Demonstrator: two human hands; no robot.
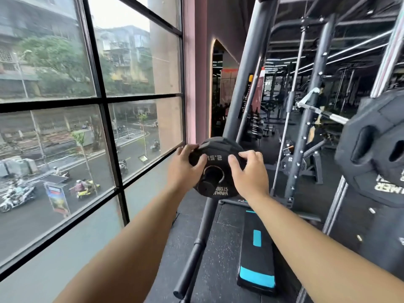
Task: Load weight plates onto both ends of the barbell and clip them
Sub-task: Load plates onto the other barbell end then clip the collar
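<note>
Nearest, on the dark rubber floor below my forearms, lies a step platform (256,278) with teal markings. Just left of it a black bar (194,248) runs aslant from the near floor up toward my hands.

My left hand (184,171) curls over the upper left rim of the small plate (215,149). My right hand (248,171) curls over its upper right rim, thumb on the face, so both hands grip it from opposite sides. The plate stands upright, face toward me, its printing upside down. A dark peg end (206,185) shows through the centre hole; I cannot tell whether that is a storage peg or a bar's end.

Marked 2.5, it should be light and quite stiff, and the matt coating looks grippy rather than slick. I judge the rim is the place to hold, on two opposite sides, to keep the hole square to whatever it slides along; one hand would likely manage.

Right of it hangs a large plate (371,154), much heavier by its look. Beyond that a chrome bar (332,115), probably the barbell, reaches into the rack. Farther off stands a rack upright (249,68), and the window (100,99) fills the left.
</note>
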